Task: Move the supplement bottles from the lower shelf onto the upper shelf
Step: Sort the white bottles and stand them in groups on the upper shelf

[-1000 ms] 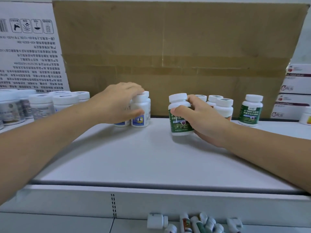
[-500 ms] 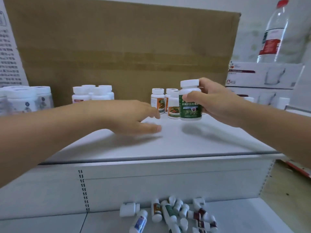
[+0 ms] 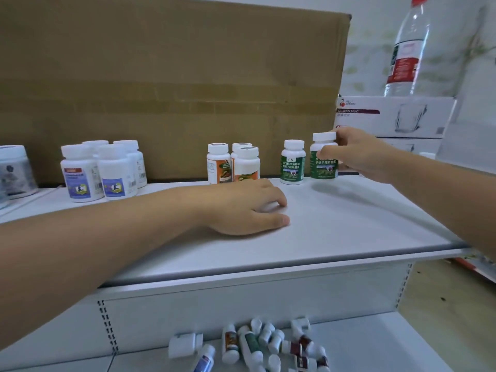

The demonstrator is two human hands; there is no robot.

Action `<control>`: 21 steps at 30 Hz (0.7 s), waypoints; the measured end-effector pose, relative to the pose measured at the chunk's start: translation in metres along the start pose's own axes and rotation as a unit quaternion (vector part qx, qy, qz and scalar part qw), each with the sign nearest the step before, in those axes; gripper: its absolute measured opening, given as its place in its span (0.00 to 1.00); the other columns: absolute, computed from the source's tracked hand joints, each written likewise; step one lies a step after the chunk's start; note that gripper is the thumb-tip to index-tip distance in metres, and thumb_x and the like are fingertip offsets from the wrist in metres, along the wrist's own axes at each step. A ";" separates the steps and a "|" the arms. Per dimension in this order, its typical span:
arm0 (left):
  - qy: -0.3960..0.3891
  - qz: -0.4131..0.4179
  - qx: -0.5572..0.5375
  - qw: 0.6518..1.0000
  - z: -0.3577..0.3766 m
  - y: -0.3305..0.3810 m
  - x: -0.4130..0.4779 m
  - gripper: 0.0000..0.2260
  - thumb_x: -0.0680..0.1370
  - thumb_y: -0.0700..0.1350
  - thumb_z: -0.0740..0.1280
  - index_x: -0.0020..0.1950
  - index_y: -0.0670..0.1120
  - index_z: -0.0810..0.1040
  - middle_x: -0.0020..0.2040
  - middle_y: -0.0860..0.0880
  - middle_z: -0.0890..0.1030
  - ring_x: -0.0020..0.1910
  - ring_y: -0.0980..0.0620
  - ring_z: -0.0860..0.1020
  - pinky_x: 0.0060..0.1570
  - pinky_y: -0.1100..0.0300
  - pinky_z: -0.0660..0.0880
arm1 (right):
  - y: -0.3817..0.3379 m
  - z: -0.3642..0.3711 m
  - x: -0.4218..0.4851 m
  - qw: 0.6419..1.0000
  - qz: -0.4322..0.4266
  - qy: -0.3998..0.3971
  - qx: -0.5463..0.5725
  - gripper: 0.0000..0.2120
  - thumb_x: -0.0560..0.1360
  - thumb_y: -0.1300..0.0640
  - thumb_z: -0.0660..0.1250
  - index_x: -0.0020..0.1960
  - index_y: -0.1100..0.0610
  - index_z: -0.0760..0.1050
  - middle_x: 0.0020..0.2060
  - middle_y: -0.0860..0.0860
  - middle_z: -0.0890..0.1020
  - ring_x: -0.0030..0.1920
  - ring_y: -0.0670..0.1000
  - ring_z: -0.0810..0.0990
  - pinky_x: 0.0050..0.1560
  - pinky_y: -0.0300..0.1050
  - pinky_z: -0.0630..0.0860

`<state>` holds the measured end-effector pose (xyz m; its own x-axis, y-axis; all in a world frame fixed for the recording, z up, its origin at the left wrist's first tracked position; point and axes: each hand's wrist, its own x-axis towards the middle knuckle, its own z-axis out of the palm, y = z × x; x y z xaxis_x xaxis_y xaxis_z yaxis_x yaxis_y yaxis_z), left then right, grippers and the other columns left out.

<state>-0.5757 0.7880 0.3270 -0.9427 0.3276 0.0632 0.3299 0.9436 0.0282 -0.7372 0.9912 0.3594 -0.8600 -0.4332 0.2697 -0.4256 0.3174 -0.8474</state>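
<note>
My right hand (image 3: 354, 154) grips a green-labelled supplement bottle (image 3: 323, 163) upright at the back right of the white upper shelf (image 3: 335, 226), just right of a matching green bottle (image 3: 293, 162). Whether its base touches the shelf I cannot tell. My left hand (image 3: 247, 206) rests on the shelf's middle, fingers relaxed, holding nothing. Orange-labelled bottles (image 3: 233, 163) stand behind it, and blue-labelled bottles (image 3: 103, 171) stand to the left. On the lower shelf (image 3: 375, 342) several small bottles (image 3: 257, 345) lie in a loose pile.
A large cardboard box (image 3: 171, 84) walls off the back of the upper shelf. White glass-mug cartons (image 3: 391, 116) with a water bottle (image 3: 408, 49) on top stand at the right. A wide white jar (image 3: 14, 170) sits at the far left.
My right hand has carried the green bottle right and back, beside the other green bottle. My left hand let go of the blue-labelled bottles and came down flat on the shelf.
</note>
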 end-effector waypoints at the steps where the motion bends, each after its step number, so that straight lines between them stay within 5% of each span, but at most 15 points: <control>1: 0.008 0.004 -0.013 1.000 0.003 -0.003 0.001 0.22 0.79 0.65 0.55 0.69 0.57 0.69 0.66 0.57 0.71 0.65 0.56 0.69 0.69 0.53 0.65 | 0.004 -0.001 0.005 1.000 0.007 0.000 -0.008 0.16 0.74 0.61 0.70 0.61 0.57 0.73 0.56 0.55 0.81 0.56 0.53 0.81 0.57 0.50 0.78; 12: 0.027 0.010 -0.054 0.998 0.007 -0.007 0.004 0.20 0.79 0.63 0.58 0.67 0.56 0.71 0.62 0.56 0.71 0.63 0.57 0.68 0.68 0.55 0.65 | 0.034 0.009 0.021 1.000 0.011 0.018 0.012 0.20 0.76 0.63 0.67 0.66 0.57 0.69 0.57 0.54 0.79 0.57 0.53 0.80 0.51 0.45 0.79; 21: 0.028 0.011 -0.059 0.998 0.008 -0.009 0.005 0.22 0.78 0.65 0.58 0.67 0.56 0.71 0.62 0.58 0.71 0.62 0.61 0.67 0.67 0.59 0.65 | 0.040 0.007 0.021 1.000 0.012 0.012 0.000 0.22 0.75 0.64 0.69 0.67 0.57 0.68 0.56 0.55 0.79 0.59 0.55 0.79 0.62 0.55 0.76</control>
<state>-0.5838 0.7818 0.3193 -0.9318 0.3427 0.1199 0.3578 0.9227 0.1434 -0.7697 0.9889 0.3279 -0.8769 -0.4042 0.2600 -0.4041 0.3272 -0.8542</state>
